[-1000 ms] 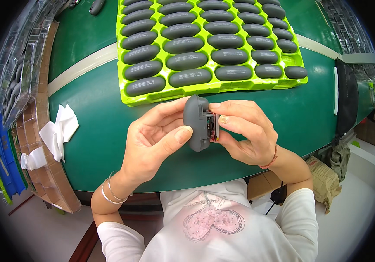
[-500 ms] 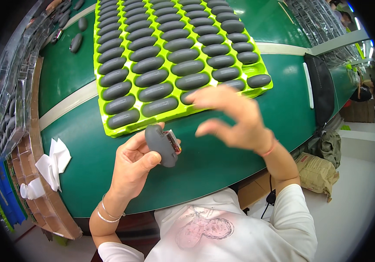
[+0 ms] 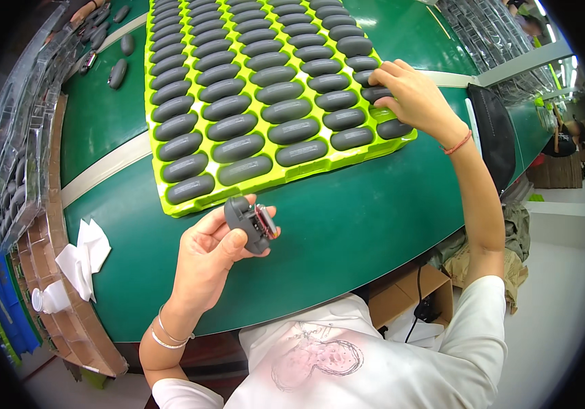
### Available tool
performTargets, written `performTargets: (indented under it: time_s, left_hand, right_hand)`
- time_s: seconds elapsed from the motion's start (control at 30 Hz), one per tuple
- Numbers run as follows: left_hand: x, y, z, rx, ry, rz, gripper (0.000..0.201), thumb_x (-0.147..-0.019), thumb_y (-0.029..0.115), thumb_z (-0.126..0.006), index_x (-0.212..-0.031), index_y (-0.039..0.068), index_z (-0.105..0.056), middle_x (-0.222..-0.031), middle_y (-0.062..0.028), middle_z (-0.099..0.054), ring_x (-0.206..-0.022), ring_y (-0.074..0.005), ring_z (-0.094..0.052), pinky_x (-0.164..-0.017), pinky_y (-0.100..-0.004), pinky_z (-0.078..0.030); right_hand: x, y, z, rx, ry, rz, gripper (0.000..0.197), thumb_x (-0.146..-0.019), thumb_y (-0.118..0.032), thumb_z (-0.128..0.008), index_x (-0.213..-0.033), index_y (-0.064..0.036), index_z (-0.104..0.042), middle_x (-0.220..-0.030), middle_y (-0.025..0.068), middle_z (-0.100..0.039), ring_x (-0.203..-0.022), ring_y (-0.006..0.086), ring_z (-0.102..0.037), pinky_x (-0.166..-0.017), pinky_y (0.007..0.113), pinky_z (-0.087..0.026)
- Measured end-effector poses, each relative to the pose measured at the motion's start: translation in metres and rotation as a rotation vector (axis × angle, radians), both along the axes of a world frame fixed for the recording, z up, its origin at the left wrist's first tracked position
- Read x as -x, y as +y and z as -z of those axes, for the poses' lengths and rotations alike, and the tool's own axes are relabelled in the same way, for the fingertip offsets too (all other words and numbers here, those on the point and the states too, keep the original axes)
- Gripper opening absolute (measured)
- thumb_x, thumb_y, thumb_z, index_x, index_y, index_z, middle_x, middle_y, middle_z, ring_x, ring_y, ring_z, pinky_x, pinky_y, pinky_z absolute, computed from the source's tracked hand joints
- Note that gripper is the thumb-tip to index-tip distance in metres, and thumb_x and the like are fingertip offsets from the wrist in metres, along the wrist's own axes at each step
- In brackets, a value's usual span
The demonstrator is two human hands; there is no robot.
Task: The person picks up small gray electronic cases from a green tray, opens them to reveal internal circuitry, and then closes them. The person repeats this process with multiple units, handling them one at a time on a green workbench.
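Within left hand, pinched, sat grey housing; slack hold risked dropping its exposed internals. Beyond, right hand partly covered a pod, grip unclear.

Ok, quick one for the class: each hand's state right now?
Left hand: closed, holding a grey case with insides exposed.
Right hand: fingers on another case at the green tray; grip unclear.

Over my link I'm seeing matt dark-grey oval plastic shells, a shiny lime-green plastic tray, a smooth, glossy green tabletop, creased white papery sheets and dull brown cardboard partitions.
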State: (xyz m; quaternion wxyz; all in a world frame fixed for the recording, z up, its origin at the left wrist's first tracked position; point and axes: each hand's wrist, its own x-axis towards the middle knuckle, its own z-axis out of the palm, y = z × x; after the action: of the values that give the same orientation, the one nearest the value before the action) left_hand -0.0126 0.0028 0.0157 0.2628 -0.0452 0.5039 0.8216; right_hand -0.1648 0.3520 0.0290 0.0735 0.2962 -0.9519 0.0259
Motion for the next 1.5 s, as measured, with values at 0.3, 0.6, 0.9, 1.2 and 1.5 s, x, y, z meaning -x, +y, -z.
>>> performTargets:
  time_s: [0.3,0.6,0.9,1.2,1.5]
  left_hand:
    - [0.000,0.001,-0.002,0.015,0.043,-0.019,0.057,-0.090,0.028,-0.066,-0.132,-0.004,-0.044,-0.122,-0.0228,-0.059,-0.107,-0.0299,-0.063,-0.087,-0.0367,-0.055]
    - [-0.005,-0.001,0.000,0.054,0.059,-0.044,0.059,-0.088,0.029,-0.069,-0.131,-0.004,-0.046,-0.118,-0.0190,-0.061,-0.103,-0.0218,-0.063,-0.088,-0.0344,-0.052]
    - [-0.002,-0.004,-0.005,0.043,0.108,-0.108,0.046,-0.096,0.021,-0.056,-0.132,-0.003,-0.044,-0.114,-0.0135,-0.062,-0.096,-0.0145,-0.062,-0.079,-0.0293,-0.050]
    - [-0.001,-0.007,-0.003,0.061,0.053,-0.118,0.041,-0.098,0.023,-0.052,-0.132,0.000,-0.046,-0.106,-0.0119,-0.065,-0.087,-0.0138,-0.063,-0.066,-0.0261,-0.049]
    - [-0.001,-0.007,-0.008,0.096,0.110,-0.101,0.045,-0.095,0.019,-0.056,-0.131,-0.005,-0.044,-0.104,-0.0131,-0.065,-0.080,-0.0156,-0.063,-0.059,-0.0258,-0.051]
  right_hand:
    - [0.003,0.004,-0.003,0.007,0.010,-0.105,0.030,-0.070,-0.003,-0.070,-0.096,-0.0039,-0.054,-0.098,0.0082,-0.057,-0.093,0.0304,-0.054,-0.077,0.040,-0.047]
    - [-0.031,-0.015,-0.028,1.001,-0.415,0.083,0.024,-0.090,-0.008,-0.062,-0.112,0.0006,-0.055,-0.102,0.0057,-0.063,-0.094,0.0143,-0.061,-0.083,0.027,-0.049]
    - [-0.114,-0.123,0.000,1.739,-1.254,-0.045,0.050,-0.092,-0.014,-0.062,-0.136,-0.0027,-0.040,-0.114,0.0112,-0.059,-0.100,0.0174,-0.062,-0.086,0.035,-0.055]
    - [-0.128,-0.127,0.018,1.804,-1.432,0.029,0.044,-0.088,-0.012,-0.068,-0.123,-0.0004,-0.045,-0.107,0.0141,-0.063,-0.095,0.0187,-0.064,-0.078,0.033,-0.058]
    - [-0.124,-0.125,0.021,1.767,-1.200,0.056,0.044,-0.084,-0.007,-0.071,-0.121,0.0025,-0.050,-0.106,0.0130,-0.062,-0.094,0.0180,-0.064,-0.079,0.032,-0.057]
